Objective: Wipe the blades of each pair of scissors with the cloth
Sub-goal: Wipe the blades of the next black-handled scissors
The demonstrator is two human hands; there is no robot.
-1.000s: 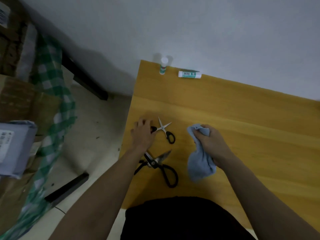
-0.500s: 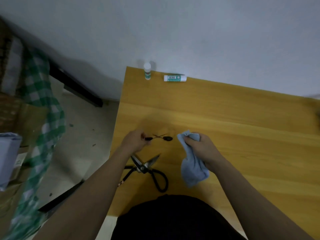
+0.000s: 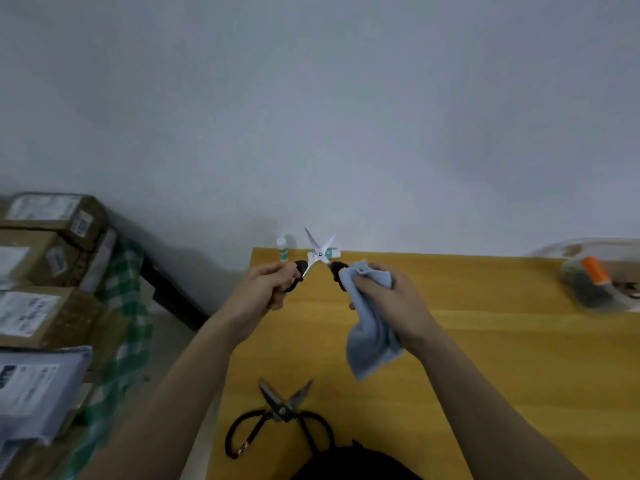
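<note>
i see my left hand (image 3: 266, 289) curled round one black handle of the small scissors (image 3: 320, 254), held up above the counter (image 3: 485, 341) with the blades spread in an x. my right hand (image 3: 388, 299) has its grip closed on the blue cloth (image 3: 370, 344), bunched at the top and hanging below the fist, touching the other handle. the big black scissors (image 3: 280, 414) lie open on the counter near me. two glue sticks (image 3: 282, 249) sit at the far edge.
</note>
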